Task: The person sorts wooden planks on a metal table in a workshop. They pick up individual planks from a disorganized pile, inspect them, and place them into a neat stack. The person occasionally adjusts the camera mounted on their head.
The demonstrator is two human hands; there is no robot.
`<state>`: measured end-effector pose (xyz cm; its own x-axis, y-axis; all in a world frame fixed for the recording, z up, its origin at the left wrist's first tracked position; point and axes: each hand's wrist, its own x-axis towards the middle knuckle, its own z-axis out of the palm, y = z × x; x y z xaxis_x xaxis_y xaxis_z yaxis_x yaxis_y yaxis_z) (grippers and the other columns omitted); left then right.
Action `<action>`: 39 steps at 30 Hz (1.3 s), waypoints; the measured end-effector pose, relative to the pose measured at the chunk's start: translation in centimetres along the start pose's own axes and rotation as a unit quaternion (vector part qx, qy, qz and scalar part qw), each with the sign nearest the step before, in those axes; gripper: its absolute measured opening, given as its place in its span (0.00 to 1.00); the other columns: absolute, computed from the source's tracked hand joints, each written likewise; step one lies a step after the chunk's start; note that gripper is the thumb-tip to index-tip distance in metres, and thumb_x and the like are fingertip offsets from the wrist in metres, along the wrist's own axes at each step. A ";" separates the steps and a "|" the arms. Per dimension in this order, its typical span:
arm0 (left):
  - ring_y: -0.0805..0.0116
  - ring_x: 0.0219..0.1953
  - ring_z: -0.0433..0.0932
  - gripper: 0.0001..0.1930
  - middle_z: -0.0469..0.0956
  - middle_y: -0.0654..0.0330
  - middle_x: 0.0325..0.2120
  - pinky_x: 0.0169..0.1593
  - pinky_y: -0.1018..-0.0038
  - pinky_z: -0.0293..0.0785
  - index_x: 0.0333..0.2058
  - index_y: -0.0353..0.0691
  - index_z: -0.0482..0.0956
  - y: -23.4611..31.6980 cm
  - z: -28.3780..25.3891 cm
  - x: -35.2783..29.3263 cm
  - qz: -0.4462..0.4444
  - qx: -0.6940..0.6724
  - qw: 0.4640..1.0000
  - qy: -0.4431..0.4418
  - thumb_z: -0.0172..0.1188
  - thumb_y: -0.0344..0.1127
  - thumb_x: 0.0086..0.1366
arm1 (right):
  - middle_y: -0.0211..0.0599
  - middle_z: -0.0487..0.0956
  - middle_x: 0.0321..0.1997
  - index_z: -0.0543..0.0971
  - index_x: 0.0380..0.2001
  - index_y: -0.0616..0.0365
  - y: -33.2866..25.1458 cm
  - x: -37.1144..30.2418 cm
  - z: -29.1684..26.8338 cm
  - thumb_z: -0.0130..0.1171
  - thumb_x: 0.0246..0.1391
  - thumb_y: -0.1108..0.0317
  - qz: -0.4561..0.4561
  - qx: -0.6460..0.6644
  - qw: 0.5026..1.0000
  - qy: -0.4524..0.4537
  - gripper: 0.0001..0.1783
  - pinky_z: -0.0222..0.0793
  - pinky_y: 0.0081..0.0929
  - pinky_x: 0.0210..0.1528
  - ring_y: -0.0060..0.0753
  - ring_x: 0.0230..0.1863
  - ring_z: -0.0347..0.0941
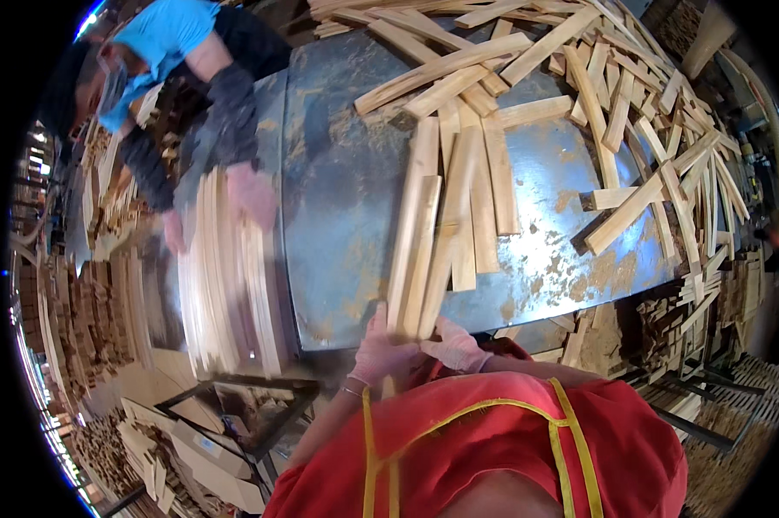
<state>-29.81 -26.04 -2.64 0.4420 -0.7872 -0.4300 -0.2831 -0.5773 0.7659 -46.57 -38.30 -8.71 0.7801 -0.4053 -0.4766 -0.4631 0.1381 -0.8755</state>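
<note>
Both of my hands wear pinkish gloves and close around the near ends of several wooden slats (421, 259) at the table's front edge. My left hand (379, 352) grips them from the left side, with its thumb up along the wood. From the right, my right hand (457, 348) presses its fingers against the same ends. The held slats point away from me over the metal table (338, 250), uneven in length at their far ends. Beside them lie more loose slats (497, 173), partly overlapped. My palms and lower fingers are hidden.
A large jumbled heap of slats (618, 104) covers the table's far and right sides. At the left, a co-worker in a blue shirt (167, 39) handles a row of slats (221, 276). Black metal frames (273, 380) stand below the table, and stacked wood (91, 319) sits at far left.
</note>
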 end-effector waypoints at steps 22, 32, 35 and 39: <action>0.41 0.59 0.79 0.49 0.78 0.40 0.58 0.61 0.54 0.76 0.72 0.36 0.63 -12.0 -8.2 -1.4 -0.081 -0.076 0.986 0.126 0.72 0.55 0.58 | 0.58 0.82 0.58 0.75 0.63 0.63 -7.1 7.1 9.2 0.61 0.61 0.50 0.029 -0.131 0.958 -0.253 0.35 0.72 0.43 0.65 0.60 0.61 0.78; 0.43 0.61 0.78 0.58 0.76 0.43 0.60 0.61 0.54 0.77 0.76 0.41 0.54 -8.1 -3.9 -3.5 -0.179 0.216 0.936 0.212 0.77 0.53 0.53 | 0.48 0.63 0.77 0.66 0.73 0.55 -13.5 11.9 1.2 0.72 0.52 0.50 -0.011 -0.512 0.837 0.192 0.49 0.68 0.46 0.69 0.60 0.68 0.68; 0.41 0.58 0.80 0.54 0.77 0.43 0.61 0.60 0.54 0.78 0.76 0.42 0.56 -7.5 -5.1 -3.0 -0.212 0.155 0.940 0.215 0.74 0.47 0.54 | 0.48 0.61 0.78 0.66 0.74 0.55 -12.8 12.7 -0.8 0.74 0.49 0.49 -0.010 -0.481 0.851 0.208 0.52 0.69 0.44 0.67 0.57 0.68 0.68; 0.43 0.57 0.81 0.50 0.78 0.45 0.60 0.59 0.55 0.79 0.75 0.44 0.59 -8.9 -7.6 -2.6 -0.198 0.169 0.932 0.252 0.73 0.47 0.56 | 0.49 0.63 0.76 0.66 0.71 0.51 -7.9 12.5 -3.4 0.71 0.49 0.61 -0.032 -0.477 0.820 0.315 0.45 0.69 0.49 0.68 0.58 0.69 0.68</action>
<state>-21.92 -17.24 -4.69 0.8885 -0.3459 -0.3015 -0.2281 -0.9031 0.3639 -34.58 -47.54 -7.49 0.5822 -0.8124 -0.0327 -0.7828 -0.5492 -0.2926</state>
